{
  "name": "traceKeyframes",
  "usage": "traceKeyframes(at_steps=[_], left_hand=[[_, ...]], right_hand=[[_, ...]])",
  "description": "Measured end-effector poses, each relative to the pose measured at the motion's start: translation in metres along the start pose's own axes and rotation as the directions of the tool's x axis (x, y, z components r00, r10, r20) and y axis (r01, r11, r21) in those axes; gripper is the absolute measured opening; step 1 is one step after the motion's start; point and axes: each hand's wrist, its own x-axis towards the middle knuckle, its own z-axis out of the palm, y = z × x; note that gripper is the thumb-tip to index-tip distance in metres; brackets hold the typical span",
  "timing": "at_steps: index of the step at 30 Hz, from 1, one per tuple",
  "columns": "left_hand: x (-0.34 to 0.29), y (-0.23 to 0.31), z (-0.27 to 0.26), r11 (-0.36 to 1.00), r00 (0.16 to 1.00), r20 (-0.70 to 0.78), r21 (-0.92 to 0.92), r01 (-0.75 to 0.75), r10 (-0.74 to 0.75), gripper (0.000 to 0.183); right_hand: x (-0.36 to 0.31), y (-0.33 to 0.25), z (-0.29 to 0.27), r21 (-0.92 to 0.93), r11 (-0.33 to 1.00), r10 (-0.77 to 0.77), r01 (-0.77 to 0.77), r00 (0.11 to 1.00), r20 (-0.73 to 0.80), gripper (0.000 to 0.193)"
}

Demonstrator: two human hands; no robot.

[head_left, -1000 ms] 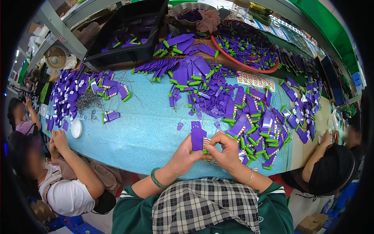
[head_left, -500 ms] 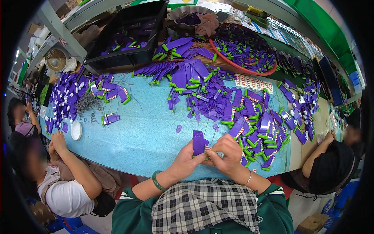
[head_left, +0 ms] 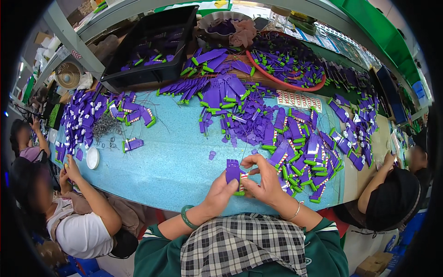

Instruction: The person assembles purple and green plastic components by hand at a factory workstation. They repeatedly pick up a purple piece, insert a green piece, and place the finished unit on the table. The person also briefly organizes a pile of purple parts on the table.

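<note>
Close in front of me, my left hand grips a flat purple plastic piece with a green end at its bottom. Its notched top points away from me. A red-and-white striped strip runs along its right edge. Against that edge rests the thumb of my right hand, whose index finger arches above; its other fingertips are partly hidden. To the right of my right hand lies a heap of similar purple pieces with green ends, many with striped strips.
Small purple parts pile up mid-table, near a sheet of striped stickers. Behind stand a black tray and a red-rimmed basket. A white dish sits left. People work at both sides.
The purple piece has shifted slightly left and turned, so its striped strip now shows. My right index finger has lifted and spread from the thumb. The left neighbour's hands moved a little.
</note>
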Motion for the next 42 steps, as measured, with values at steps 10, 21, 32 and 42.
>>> traceKeyframes(at_steps=[10, 21, 32, 42], left_hand=[[0.019, -0.012, -0.009, 0.585, 0.717, 0.615, -0.463, 0.666, -0.329, 0.047], [0.022, 0.047, -0.019, -0.03, 0.604, 0.521, 0.771, -0.636, 0.603, 0.02], [0.02, 0.031, -0.022, -0.285, 0.354, 0.774, 0.551, -0.784, 0.524, 0.022], [0.018, 0.032, -0.023, -0.296, 0.39, 0.747, 0.601, -0.743, 0.538, 0.013]], right_hand=[[0.002, 0.006, -0.004, 0.37, 0.891, 0.144, -0.264, 0.936, 0.323, 0.021], [0.008, 0.0, -0.015, 0.699, 0.493, 0.322, -0.518, 0.855, 0.407, 0.021], [0.014, 0.005, -0.008, 0.588, 0.558, 0.351, -0.586, 0.808, 0.473, 0.021], [-0.016, -0.002, -0.019, 0.502, 0.394, 0.299, -0.77, 0.623, 0.722, 0.031]])
